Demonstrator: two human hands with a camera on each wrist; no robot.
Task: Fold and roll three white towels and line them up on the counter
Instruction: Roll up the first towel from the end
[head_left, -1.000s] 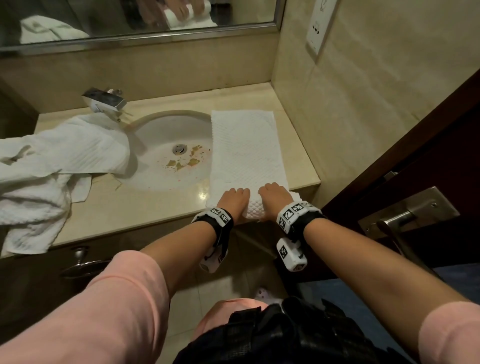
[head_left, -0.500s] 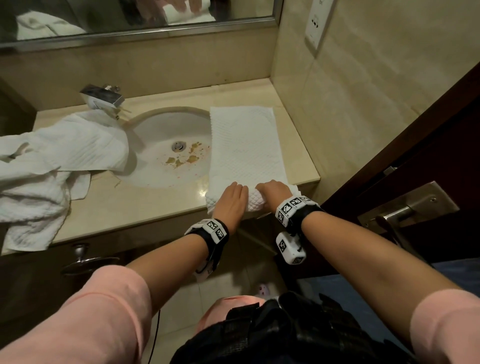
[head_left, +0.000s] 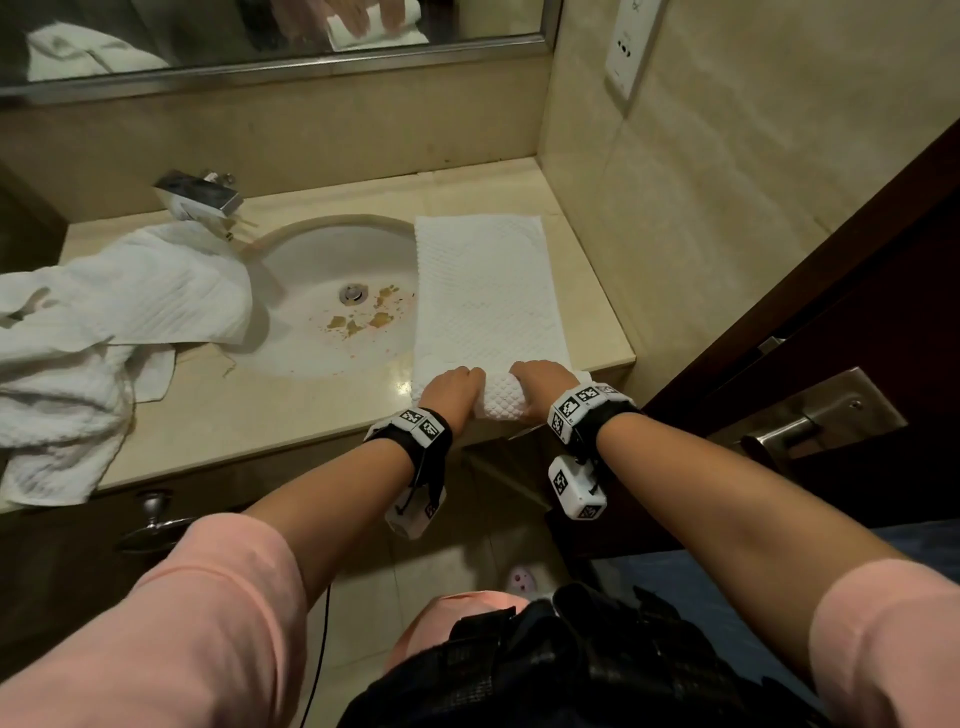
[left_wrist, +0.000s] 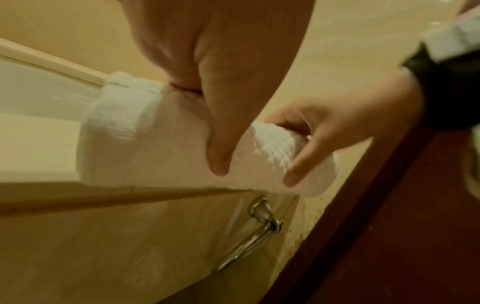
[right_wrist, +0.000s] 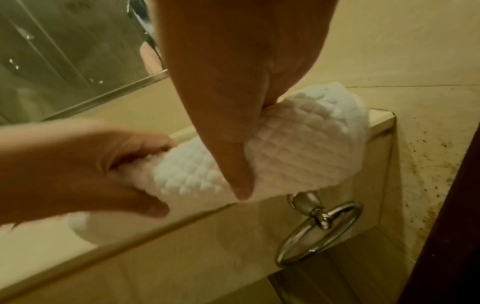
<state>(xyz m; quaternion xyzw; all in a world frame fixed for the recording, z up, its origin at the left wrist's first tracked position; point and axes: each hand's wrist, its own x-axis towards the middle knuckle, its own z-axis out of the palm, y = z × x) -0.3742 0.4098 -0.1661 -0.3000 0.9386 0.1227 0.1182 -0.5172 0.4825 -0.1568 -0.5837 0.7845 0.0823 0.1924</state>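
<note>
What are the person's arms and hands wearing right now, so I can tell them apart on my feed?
Both arms have pink sleeves ending above the elbow; the forearms are bare. Each wrist has a black strap carrying white blocks printed with black square code markings. A small white camera box hangs under each wrist. A thin dark cable hangs below the left arm. The left hand and right hand wear no gloves.

Beige stone counter, sink sunk in middle. Right of sink: folded towel flat, left edge overhanging basin, near end rolled at counter's front edge. Left of sink: loose towels heaped, one corner over basin rim. Faucet behind sink, at heap's far edge.
</note>
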